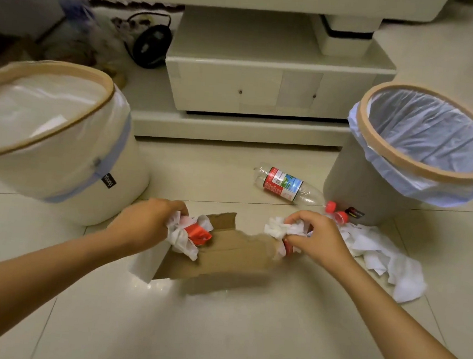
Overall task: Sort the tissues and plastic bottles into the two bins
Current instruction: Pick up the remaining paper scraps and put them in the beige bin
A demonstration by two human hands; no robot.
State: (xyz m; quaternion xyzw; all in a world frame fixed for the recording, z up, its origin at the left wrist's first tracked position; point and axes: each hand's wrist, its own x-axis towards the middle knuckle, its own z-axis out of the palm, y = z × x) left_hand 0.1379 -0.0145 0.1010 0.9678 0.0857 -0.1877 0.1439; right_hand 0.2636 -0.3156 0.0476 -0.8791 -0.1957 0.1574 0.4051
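My left hand (151, 219) is closed on a crumpled white tissue (180, 238) wrapped around something red (197, 233) over an open cardboard box (217, 256). My right hand (315, 233) grips another wad of white tissue (278, 228) at the box's right end. A crushed clear plastic bottle (287, 185) with a red label lies on the floor beside the right bin. A second red bottle cap (340, 216) shows behind my right hand. Loose tissues (380, 256) are piled to the right. The left bin (61, 146) has a white liner, the right bin (420, 155) a blue one.
A low white cabinet (266, 90) stands behind the bins. A small black fan (151, 44) and bags sit under the furniture at the back left. Tiled floor (216, 335) spreads in front of the box.
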